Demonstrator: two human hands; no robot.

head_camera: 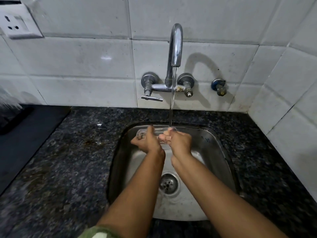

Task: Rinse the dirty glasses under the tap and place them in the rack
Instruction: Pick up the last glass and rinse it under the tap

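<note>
A clear glass (158, 131) lies on its side over the steel sink (212, 148), held between both hands. My left hand (146, 141) grips its left end, thumb over the top. My right hand (178, 140) is closed around its right end, fingers curled at the mouth. Water runs from the chrome tap (175, 47) in a thin stream and lands on the glass's right end by my right fingers. Most of the glass is hidden behind my hands.
Dark speckled granite counter (72, 152) surrounds the sink, with wet patches at left. A black mat (22, 134) lies at far left. White tiled walls stand behind and at right. The sink drain (169, 183) sits below my forearms. A wall socket (15, 23) is upper left.
</note>
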